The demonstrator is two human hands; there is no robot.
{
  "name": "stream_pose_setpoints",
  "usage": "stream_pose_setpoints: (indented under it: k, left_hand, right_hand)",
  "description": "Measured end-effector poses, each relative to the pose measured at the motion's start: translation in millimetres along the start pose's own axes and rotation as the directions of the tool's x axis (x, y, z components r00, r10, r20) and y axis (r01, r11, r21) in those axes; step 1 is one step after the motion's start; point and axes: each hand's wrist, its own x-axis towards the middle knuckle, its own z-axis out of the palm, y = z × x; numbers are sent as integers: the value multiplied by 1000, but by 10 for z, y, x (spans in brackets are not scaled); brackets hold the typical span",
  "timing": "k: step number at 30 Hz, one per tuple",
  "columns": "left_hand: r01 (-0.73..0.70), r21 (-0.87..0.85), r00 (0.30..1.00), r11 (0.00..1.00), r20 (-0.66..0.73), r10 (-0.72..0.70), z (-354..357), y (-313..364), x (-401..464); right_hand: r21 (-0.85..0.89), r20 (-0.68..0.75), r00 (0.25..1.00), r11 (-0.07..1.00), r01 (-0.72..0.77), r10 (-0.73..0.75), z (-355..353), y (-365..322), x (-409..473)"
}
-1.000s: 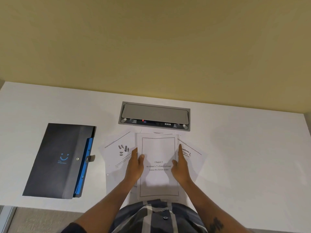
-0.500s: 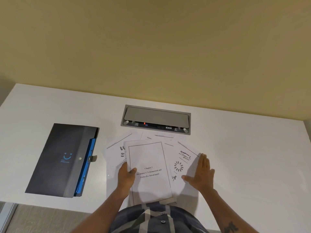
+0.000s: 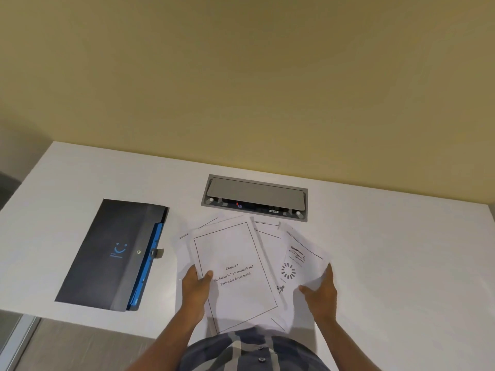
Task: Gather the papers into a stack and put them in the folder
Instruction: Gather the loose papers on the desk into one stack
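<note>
Several white printed papers (image 3: 267, 250) lie fanned out on the white table (image 3: 401, 250) in front of me. The top sheet (image 3: 233, 253) bears a "Chapter 3" title and tilts left. My left hand (image 3: 197, 286) grips its left edge, thumb on top. My right hand (image 3: 321, 289) holds the right edge of a sheet with a dashed-circle figure (image 3: 292, 261), which is lifted at that side. A dark folder (image 3: 112, 253) with a blue inner edge and a snap tab lies closed to the left, apart from the papers.
A grey cable hatch (image 3: 254, 198) is set into the table just behind the papers. The table's near edge runs below the folder, with floor beyond. A yellow wall stands behind the table.
My left hand has slid the top sheet leftward and tilted it. My right hand moved from flat on the right sheet to gripping its edge, lifting it.
</note>
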Motion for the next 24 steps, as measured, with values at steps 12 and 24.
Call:
stream_pose_setpoints:
  k: [12, 24]
  left_hand:
    - [-15, -138, 1000, 990, -12, 14, -177, 31, -118]
    - [-18, -236, 981, 972, 182, 62, -374, 327, -255]
  right_hand:
    - [-184, -361, 910, 972, 148, -206, -643, 113, 43]
    - [-117, -226, 893, 921, 373, -390, -1210, -484, -16]
